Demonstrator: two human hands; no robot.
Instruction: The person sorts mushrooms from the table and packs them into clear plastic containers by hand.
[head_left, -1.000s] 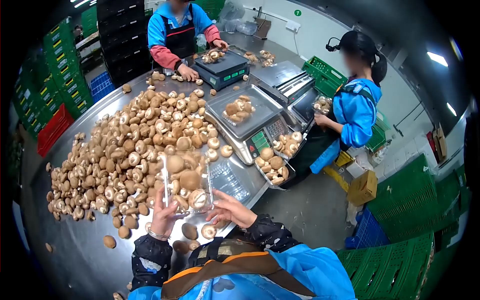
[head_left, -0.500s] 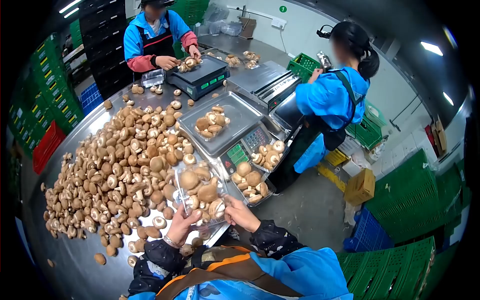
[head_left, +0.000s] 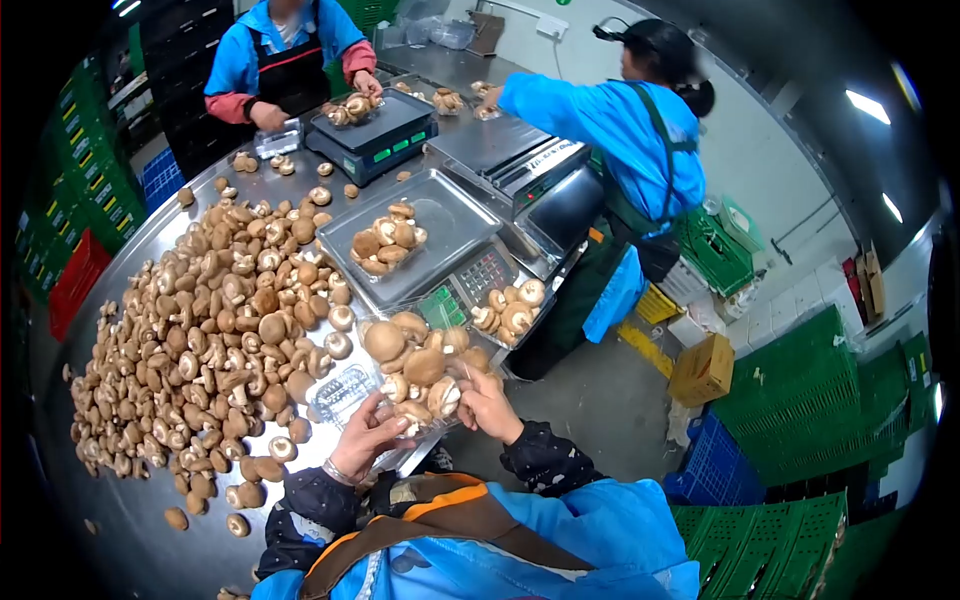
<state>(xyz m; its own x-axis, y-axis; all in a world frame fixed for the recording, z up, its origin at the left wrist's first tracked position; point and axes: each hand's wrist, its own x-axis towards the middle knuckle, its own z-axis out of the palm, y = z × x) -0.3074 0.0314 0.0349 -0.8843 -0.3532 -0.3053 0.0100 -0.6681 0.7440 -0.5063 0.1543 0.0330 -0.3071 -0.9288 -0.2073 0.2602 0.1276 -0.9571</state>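
Note:
Between my two hands is a clear plastic tray of shiitake mushrooms (head_left: 424,366), brown caps up, with a few pale stems showing. My left hand (head_left: 368,440) grips its near left edge, thumb on top. At the near right edge, my right hand (head_left: 488,408) has its fingers closed on the rim beside a mushroom. Under the tray's left side, an empty-looking clear plastic container (head_left: 345,394) lies on the metal table. Just beyond is a weighing scale (head_left: 448,205) bearing another pack of mushrooms (head_left: 388,240). A further filled tray (head_left: 508,312) sits by its keypad.
A large heap of loose mushrooms (head_left: 220,330) covers the table's left side. Across the table a co-worker (head_left: 290,60) stands at a second scale (head_left: 372,130). Another co-worker (head_left: 640,140) stands right, beside a wrapping machine (head_left: 515,165). Green crates (head_left: 785,400) stack at right.
My view has shifted, and the held tray has moved slightly right over the scale's front. The right co-worker now reaches to packs at the back; the other's hand has moved to a clear container.

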